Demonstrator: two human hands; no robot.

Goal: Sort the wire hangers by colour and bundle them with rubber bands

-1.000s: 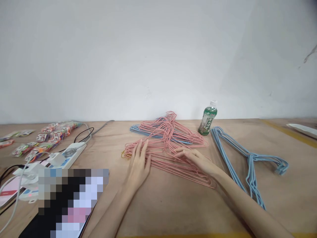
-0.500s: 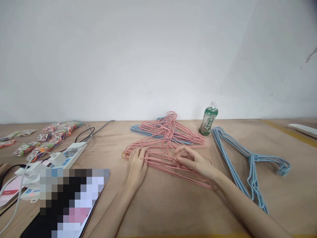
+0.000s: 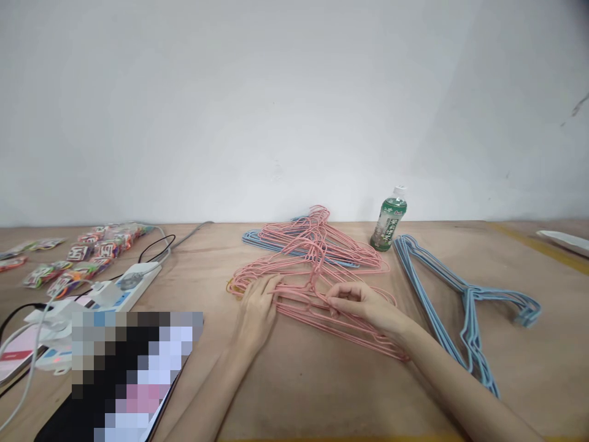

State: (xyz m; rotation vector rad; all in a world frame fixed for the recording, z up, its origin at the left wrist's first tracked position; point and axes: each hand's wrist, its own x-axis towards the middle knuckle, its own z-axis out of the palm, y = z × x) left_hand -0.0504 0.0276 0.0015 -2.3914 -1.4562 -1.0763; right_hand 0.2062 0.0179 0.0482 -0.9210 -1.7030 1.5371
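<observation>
Head view, left hand [image 3: 258, 307] curled closed round pink wire hangers [image 3: 316, 264], lower centre, right hand [image 3: 363, 304] pinching one of them, blue wire hangers [image 3: 468, 293], lower right.

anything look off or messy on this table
Nothing looks spilled or broken. A yellow bit pokes out at the left end of the front pink hangers, and behind, blue hangers lie under pink ones, mixing colours.

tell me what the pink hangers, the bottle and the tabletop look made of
Pink hangers: probably plastic-coated wire, smooth; thin, evenly coloured rods. Bottle: likely plastic, glossy; clear-looking shoulder. Tabletop: wood or wood-look sheet, fairly matte; brown with faint grain.
</observation>
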